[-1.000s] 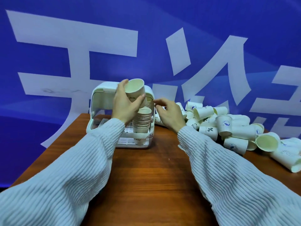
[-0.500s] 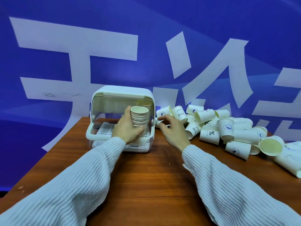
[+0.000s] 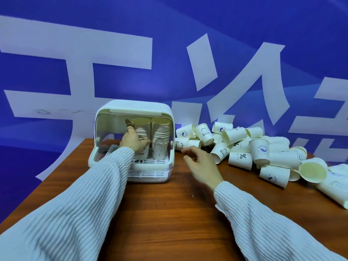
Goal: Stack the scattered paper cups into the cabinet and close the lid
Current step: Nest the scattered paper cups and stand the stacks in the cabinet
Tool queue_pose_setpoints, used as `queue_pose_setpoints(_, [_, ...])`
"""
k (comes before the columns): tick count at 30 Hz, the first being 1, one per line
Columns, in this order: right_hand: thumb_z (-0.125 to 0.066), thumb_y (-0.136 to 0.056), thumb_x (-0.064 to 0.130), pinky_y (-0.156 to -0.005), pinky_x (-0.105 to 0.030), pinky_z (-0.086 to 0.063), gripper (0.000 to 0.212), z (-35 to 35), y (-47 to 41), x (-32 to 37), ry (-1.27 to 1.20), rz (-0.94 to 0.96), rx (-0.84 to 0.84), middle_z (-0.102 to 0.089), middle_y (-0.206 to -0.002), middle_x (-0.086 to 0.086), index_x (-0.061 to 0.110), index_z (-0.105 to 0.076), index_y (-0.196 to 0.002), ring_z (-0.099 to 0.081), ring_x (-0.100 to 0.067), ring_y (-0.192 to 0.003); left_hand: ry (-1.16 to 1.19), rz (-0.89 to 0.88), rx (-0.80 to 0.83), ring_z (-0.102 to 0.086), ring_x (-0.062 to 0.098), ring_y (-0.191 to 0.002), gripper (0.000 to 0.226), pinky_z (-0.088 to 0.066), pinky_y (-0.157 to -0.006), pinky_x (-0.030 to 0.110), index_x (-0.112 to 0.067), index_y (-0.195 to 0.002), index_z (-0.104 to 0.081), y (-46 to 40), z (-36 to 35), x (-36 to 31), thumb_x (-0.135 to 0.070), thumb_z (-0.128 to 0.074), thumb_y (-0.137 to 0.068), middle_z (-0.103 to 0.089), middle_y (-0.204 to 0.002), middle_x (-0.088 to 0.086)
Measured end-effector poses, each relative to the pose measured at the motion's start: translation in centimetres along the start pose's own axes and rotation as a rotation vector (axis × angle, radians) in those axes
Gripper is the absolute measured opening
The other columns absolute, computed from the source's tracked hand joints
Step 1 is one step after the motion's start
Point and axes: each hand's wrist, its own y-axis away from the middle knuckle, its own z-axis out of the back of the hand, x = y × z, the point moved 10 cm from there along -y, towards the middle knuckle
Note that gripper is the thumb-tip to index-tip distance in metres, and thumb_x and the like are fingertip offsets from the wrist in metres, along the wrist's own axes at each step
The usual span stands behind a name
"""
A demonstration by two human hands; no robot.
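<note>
Left of centre in the frame, the cabinet point(image 3: 134, 142) sits with its lid point(image 3: 135, 107) still rolled up over the top. Half a second ago the left hand point(image 3: 134, 142) held a stack of cups at the cabinet's mouth; now that left stack point(image 3: 142, 137) stands upside down on the slatted tray point(image 3: 148, 173) inside, just beside a second stack point(image 3: 160, 138) to its right. The hand still grasps the left stack, thumb round its front and a finger up its far side, so I judge it placed but not let go.

Just right of the cabinet, the right hand point(image 3: 200, 165) hovers over the table point(image 3: 169, 213), fingers loosely curled and holding nothing; a second ago it was higher, near the cabinet's edge, and it has since turned toward the loose cups point(image 3: 243, 146) strewn across the right half of the frame. With so many cups still out, the task looks far from done.
</note>
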Motion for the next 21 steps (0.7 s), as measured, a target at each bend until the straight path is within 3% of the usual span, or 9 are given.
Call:
queue_pose_setpoints(2, [-0.060,-0.095,0.030,-0.088,-0.028,-0.051,0.022,0.2,0.2,-0.6,0.014,-0.012,0.006,-0.073,-0.107,0.017,0.034,-0.072,-0.113,-0.064,0.000,-0.096,0.037,0.004,-0.006,-0.039,0.039,-0.143,0.117,-0.036,-0.116,0.050,-0.009,-0.160,0.015,0.4,0.4,0.3,-0.042,-0.073,-0.092,-0.034,-0.158,0.024])
queue_pose_setpoints(4, [-0.059,-0.096,0.031,-0.086,-0.027,-0.051,0.022,0.4,0.5,-1.3,0.012,-0.037,0.008,-0.072,-0.106,0.019,0.035,-0.071,-0.114,-0.064,0.001,-0.092,-0.005,-0.086,-0.168,-0.034,0.043,-0.143,0.097,-0.033,-0.117,0.052,-0.008,-0.160,-0.006,1.9,2.3,-0.8,-0.037,-0.069,-0.092,-0.032,-0.156,0.026])
queue_pose_setpoints(7, [-0.059,-0.095,0.030,-0.079,-0.028,-0.048,0.021,0.7,1.3,-2.3,0.003,-0.086,0.000,-0.070,-0.099,0.019,0.035,-0.071,-0.112,-0.061,0.000,-0.083,-0.006,-0.400,-0.483,-0.038,0.035,-0.137,0.064,-0.035,-0.113,0.050,-0.011,-0.148,-0.041,7.0,4.4,-4.8,-0.027,-0.064,-0.091,-0.048,-0.144,0.015])
queue_pose_setpoints(9, [-0.060,-0.094,0.029,-0.072,-0.028,-0.044,0.021,1.0,2.0,-2.8,0.003,-0.110,-0.013,-0.067,-0.087,0.019,0.035,-0.071,-0.110,-0.058,0.002,-0.074,0.042,-0.608,-0.550,-0.044,0.030,-0.128,0.051,-0.039,-0.109,0.046,-0.013,-0.137,-0.054,11.0,3.4,-7.4,-0.025,-0.062,-0.088,-0.056,-0.134,0.009])
queue_pose_setpoints(11, [-0.060,-0.093,0.028,-0.071,-0.028,-0.042,0.021,1.8,2.8,-3.2,0.021,-0.128,-0.027,-0.066,-0.082,0.019,0.033,-0.072,-0.110,-0.057,0.002,-0.070,0.071,-0.740,-0.508,-0.049,0.030,-0.121,0.044,-0.041,-0.105,0.043,-0.012,-0.129,-0.061,14.0,0.7,-9.3,-0.026,-0.061,-0.087,-0.060,-0.127,0.008])
queue_pose_setpoints(16, [-0.059,-0.094,0.027,-0.092,-0.036,-0.052,0.025,5.5,5.2,-5.9,0.107,-0.187,-0.067,-0.074,-0.112,0.008,0.028,-0.071,-0.116,-0.066,-0.016,-0.099,0.077,-0.751,-0.107,-0.049,0.024,-0.120,0.042,-0.041,-0.105,0.040,-0.017,-0.126,-0.062,18.0,-9.7,-11.8,-0.033,-0.059,-0.088,-0.057,-0.129,0.004])
queue_pose_setpoints(21, [-0.057,-0.092,0.023,-0.098,-0.038,-0.048,0.031,13.6,8.2,-10.9,0.245,-0.353,-0.366,-0.060,-0.132,-0.002,0.023,-0.068,-0.122,-0.058,-0.023,-0.119,0.057,-0.847,0.106,-0.047,0.016,-0.122,0.042,-0.047,-0.097,0.036,-0.023,-0.133,-0.056,21.0,-15.8,-12.8,-0.034,-0.061,-0.093,-0.047,-0.134,-0.005])
